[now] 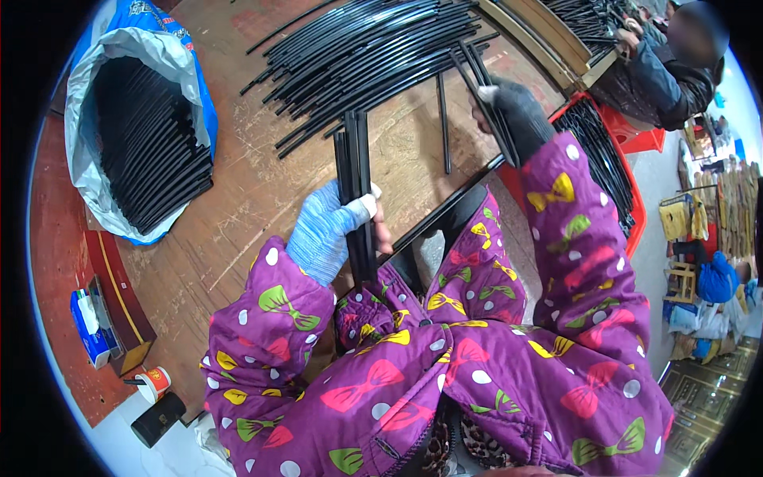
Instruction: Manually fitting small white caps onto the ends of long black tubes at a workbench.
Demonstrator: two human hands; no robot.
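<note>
My left hand (pixel 322 234), in a light blue knitted glove with bare or white fingertips, is closed round a bundle of black rods (pixel 350 163) that stands roughly upright in front of me. In my right hand (pixel 515 115), which wears a dark grey glove, a few more black rods (pixel 470 63) are gripped at a slant. A large pile of the same rods (pixel 358 60) lies across the far part of the wooden table (pixel 230 207). One loose rod (pixel 444 131) lies apart, between my hands.
At the left, an open blue-and-white bag (pixel 82 147) is full of black rods. A red crate (pixel 633 222) with more rods stands at my right. Cardboard (pixel 544 44) borders the far right. A tissue pack (pixel 94 326) and paper cup (pixel 155 384) sit lower left. Another person (pixel 656 83) works beyond.
</note>
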